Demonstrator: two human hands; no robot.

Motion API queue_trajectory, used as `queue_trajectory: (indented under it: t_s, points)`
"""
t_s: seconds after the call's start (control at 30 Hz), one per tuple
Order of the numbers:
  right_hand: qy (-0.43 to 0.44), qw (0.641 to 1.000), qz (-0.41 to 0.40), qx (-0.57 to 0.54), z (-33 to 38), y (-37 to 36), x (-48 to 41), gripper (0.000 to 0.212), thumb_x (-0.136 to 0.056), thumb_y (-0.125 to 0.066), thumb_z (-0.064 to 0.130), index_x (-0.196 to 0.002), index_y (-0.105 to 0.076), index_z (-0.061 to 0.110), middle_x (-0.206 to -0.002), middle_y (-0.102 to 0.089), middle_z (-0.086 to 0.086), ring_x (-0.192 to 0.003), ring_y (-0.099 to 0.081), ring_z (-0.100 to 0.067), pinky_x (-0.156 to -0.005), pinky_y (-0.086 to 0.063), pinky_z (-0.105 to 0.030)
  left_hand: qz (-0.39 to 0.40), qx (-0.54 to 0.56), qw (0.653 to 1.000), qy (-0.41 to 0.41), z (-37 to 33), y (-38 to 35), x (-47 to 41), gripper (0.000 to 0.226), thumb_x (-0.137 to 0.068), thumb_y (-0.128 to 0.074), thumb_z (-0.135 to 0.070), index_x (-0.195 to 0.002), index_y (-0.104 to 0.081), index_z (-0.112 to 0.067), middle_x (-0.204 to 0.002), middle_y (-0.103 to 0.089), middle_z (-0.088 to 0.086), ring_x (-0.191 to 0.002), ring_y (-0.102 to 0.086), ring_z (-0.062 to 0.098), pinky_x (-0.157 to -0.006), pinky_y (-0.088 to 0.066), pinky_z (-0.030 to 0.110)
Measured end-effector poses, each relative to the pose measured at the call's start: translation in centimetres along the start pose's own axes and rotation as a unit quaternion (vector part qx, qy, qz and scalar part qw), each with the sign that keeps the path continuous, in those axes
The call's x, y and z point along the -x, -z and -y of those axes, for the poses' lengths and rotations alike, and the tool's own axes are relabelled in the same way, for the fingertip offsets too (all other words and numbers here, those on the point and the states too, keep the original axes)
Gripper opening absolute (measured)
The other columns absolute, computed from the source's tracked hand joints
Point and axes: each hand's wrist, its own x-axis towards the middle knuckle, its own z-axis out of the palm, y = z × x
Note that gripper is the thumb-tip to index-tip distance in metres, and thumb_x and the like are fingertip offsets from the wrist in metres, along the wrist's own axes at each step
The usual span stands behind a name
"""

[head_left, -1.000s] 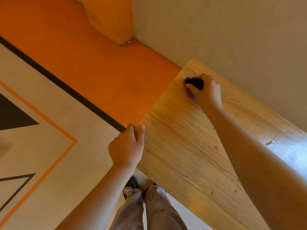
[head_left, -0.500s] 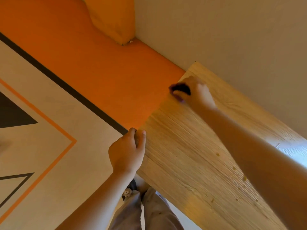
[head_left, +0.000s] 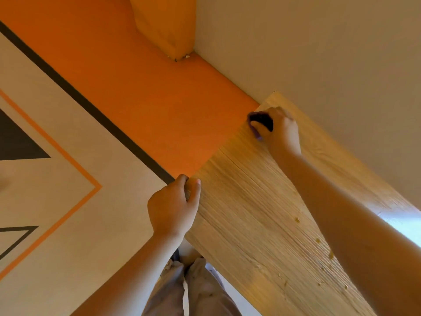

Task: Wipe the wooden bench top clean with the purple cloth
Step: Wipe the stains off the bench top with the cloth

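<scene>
A light wooden bench top runs from the lower right up to the wall. At its far left end my right hand grips the bunched dark purple cloth and presses it on the wood close to the end edge. Most of the cloth is hidden in the fist. My left hand grips the bench's near corner, thumb lying on the top surface. Small crumbs dot the wood beside my right forearm.
A beige wall rises directly behind the bench. The floor to the left is orange, with a black stripe and beige panels. An orange pillar base stands in the corner. My trouser legs show below the bench edge.
My right hand swept the cloth leftward toward the bench's end edge over the last second. The left hand has kept its hold on the corner.
</scene>
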Motion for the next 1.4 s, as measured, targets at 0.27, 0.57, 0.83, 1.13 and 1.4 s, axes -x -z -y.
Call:
queue_trajectory:
  t_s: [0.27,0.57,0.83,1.13,1.4]
  points:
    - [0.114,0.989,0.077,-0.058,6.6,-2.5,10.0,0.02,-0.078,-0.075,0.02,-0.095,-0.068,0.013,-0.091,-0.062,0.0,-0.086,-0.054,-0.014,-0.074,-0.042,-0.022,-0.039,0.043,0.998,-0.022,0.0,0.8,0.4,0.046,-0.099,-0.022,-0.045,-0.077,-0.057,-0.024,-0.045,-0.038,-0.011,-0.035,-0.038,0.005,-0.036,-0.018,0.02]
    - [0.125,0.984,0.106,-0.065,8.3,-2.6,13.3,0.027,-0.085,-0.063,0.032,-0.103,-0.068,0.013,-0.094,-0.063,-0.002,-0.089,-0.057,-0.019,-0.078,-0.048,-0.026,0.046,0.125,0.991,-0.029,2.3,1.1,1.5,0.028,-0.103,-0.032,-0.037,-0.104,-0.057,-0.025,-0.065,-0.057,-0.009,-0.052,-0.054,0.008,-0.045,-0.041,0.029]
    - [-0.057,0.998,-0.009,-0.041,6.1,-1.6,11.0,0.022,-0.087,-0.066,0.022,-0.103,-0.065,0.008,-0.101,-0.06,-0.006,-0.095,-0.057,-0.023,-0.08,-0.052,-0.042,0.104,0.289,0.949,0.069,4.5,1.9,5.5,0.023,-0.102,-0.037,-0.032,-0.108,-0.055,-0.019,-0.078,-0.063,-0.003,-0.069,-0.063,0.011,-0.067,-0.053,0.036]
    - [0.071,0.992,0.071,-0.08,14.9,-6.3,17.1,0.022,-0.083,-0.067,0.022,-0.1,-0.066,0.009,-0.093,-0.062,-0.006,-0.088,-0.056,-0.022,-0.07,-0.048,-0.029,0.163,0.371,0.908,0.105,5.0,3.0,4.7,0.021,-0.103,-0.038,-0.021,-0.098,-0.059,-0.023,-0.075,-0.067,-0.011,-0.067,-0.062,0.012,-0.068,-0.046,0.026]
    - [-0.02,0.999,0.018,-0.041,10.3,-4.3,13.6,0.024,-0.086,-0.066,0.025,-0.103,-0.065,0.008,-0.099,-0.061,-0.005,-0.088,-0.058,-0.021,-0.074,-0.055,-0.039,0.162,0.416,0.891,0.086,6.6,4.6,4.9,0.026,-0.102,-0.038,-0.018,-0.107,-0.063,-0.021,-0.094,-0.066,0.001,-0.081,-0.064,0.017,-0.071,-0.046,0.017]
